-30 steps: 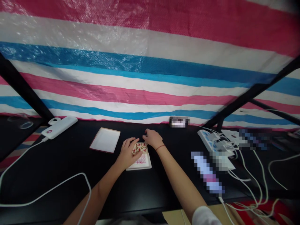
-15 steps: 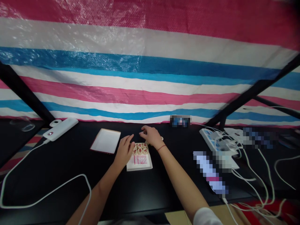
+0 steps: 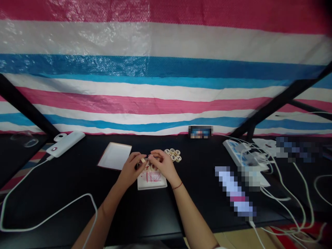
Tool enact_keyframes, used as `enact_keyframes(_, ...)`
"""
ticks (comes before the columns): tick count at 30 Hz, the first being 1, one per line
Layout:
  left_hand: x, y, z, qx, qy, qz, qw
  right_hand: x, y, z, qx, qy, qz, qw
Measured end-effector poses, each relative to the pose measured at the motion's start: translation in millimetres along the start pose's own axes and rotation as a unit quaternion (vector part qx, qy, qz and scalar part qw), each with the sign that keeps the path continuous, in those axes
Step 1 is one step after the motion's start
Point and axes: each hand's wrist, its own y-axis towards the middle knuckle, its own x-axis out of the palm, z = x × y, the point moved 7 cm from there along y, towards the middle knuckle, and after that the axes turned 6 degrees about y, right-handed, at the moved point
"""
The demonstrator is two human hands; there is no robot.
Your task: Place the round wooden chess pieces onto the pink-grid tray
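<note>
A small white box tray [image 3: 151, 182] with red line markings lies on the black table [image 3: 145, 207], with round wooden chess pieces at its far end, partly hidden by my hands. My left hand [image 3: 130, 169] is closed, pinching a round piece [image 3: 142, 160] above the tray. Beside it, my right hand [image 3: 161, 166] is also closed in a pinch over the tray, fingertips close to the left hand's; what it holds is too small to see. Several loose chess pieces [image 3: 173, 155] lie on the table just beyond my right hand.
A white box lid [image 3: 114, 156] lies left of the tray. A white power bank [image 3: 65, 143] with a cable [image 3: 52, 211] sits at the far left. Power strips [image 3: 242, 157] and tangled white cables [image 3: 282, 193] fill the right side. A striped tarp [image 3: 166, 76] hangs behind.
My right hand has drawn back from the far side of the tray to meet the left hand over it. A cluster of loose pieces now shows on the table where it was.
</note>
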Motion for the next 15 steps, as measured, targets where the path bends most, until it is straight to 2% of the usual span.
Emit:
enact_keyframes(4, -13.6, -6.5, -1.8, -0.012, -0.025, 0.002, 1.0, -11.5, 0.4, 3.7, 0.007, 0.032, 0.05, 0.998)
enact_keyframes(12, -23.4, -6.8, -3.7, -0.015, -0.037, -0.043, 0.998, -30.5, 6.4, 17.4, 0.008, 0.101, 0.128, 0.987)
enact_keyframes(15, -23.1, -8.1, -1.8, -0.014, -0.047, -0.082, 0.995, -33.8, 7.3, 20.1, 0.018, 0.133, 0.145, 0.98)
